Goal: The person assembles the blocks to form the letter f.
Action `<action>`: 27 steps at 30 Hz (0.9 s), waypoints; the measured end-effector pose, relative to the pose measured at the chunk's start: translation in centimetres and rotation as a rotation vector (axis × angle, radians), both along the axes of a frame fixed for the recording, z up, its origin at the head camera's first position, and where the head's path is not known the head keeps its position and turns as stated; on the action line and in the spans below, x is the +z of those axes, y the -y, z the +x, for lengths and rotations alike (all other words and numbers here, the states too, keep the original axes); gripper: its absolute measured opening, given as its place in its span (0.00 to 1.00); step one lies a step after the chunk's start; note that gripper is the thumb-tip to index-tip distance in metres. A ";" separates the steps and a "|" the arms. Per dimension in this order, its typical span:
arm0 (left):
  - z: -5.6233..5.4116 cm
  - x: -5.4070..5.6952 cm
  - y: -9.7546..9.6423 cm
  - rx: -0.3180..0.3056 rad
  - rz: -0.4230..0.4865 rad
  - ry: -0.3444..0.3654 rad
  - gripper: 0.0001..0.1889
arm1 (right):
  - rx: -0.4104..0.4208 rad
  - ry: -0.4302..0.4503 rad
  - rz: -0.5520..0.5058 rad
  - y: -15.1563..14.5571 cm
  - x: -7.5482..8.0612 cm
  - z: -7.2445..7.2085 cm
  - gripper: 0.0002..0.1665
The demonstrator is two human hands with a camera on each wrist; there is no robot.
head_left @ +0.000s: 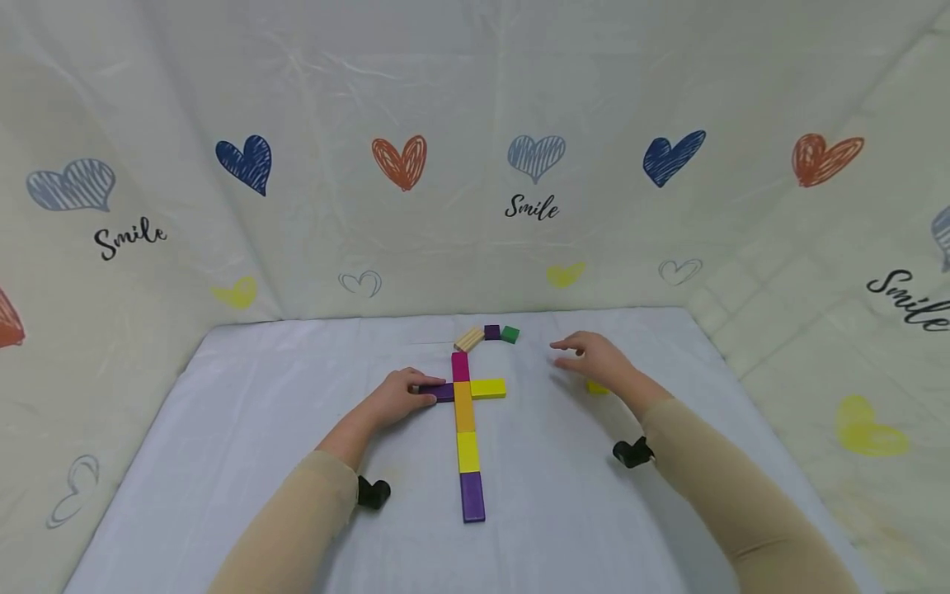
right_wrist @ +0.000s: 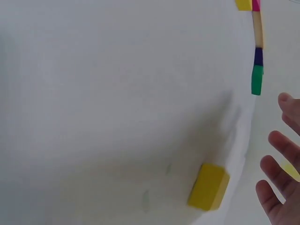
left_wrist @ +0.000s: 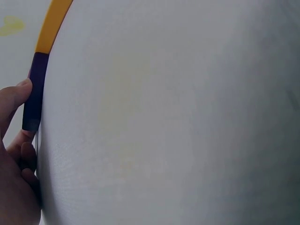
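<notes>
My left hand (head_left: 392, 398) pinches the outer part of a dark purple block (head_left: 445, 393), which lies crosswise against the left side of an orange block (head_left: 463, 406). In the left wrist view the thumb (left_wrist: 23, 89) presses on that purple block. To the right of the orange block a yellow block (head_left: 488, 388) sticks out. My right hand (head_left: 599, 361) hovers with fingers spread and holds nothing. Partly hidden below it, another yellow block (head_left: 597, 387) lies alone; the right wrist view shows this loose block (right_wrist: 208, 187) more fully.
A magenta block (head_left: 460, 367) stands in line above the orange one; a yellow (head_left: 468, 451) and a purple block (head_left: 472, 497) continue below. Wood-coloured (head_left: 469, 339), small purple (head_left: 492, 332) and green (head_left: 510, 334) blocks curve away at the far end. A heart-printed curtain (head_left: 460, 247) rises behind the white tabletop.
</notes>
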State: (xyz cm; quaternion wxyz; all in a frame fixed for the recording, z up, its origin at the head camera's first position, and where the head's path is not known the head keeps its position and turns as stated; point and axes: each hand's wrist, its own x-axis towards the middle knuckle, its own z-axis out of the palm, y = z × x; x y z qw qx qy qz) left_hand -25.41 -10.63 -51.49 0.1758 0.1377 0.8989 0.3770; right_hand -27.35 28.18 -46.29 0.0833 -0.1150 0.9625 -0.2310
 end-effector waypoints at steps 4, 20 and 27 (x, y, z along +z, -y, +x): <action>0.0 0.0 0.1 0.000 0.004 -0.005 0.17 | 0.001 -0.009 0.012 -1.6 -0.5 1.3 0.26; -0.1 0.0 0.2 -0.012 0.017 0.001 0.17 | -0.006 0.030 0.004 -6.4 -1.5 3.5 0.28; -0.2 -0.2 0.2 -0.010 0.009 0.007 0.17 | -0.011 0.090 -0.029 -7.1 -2.0 3.4 0.28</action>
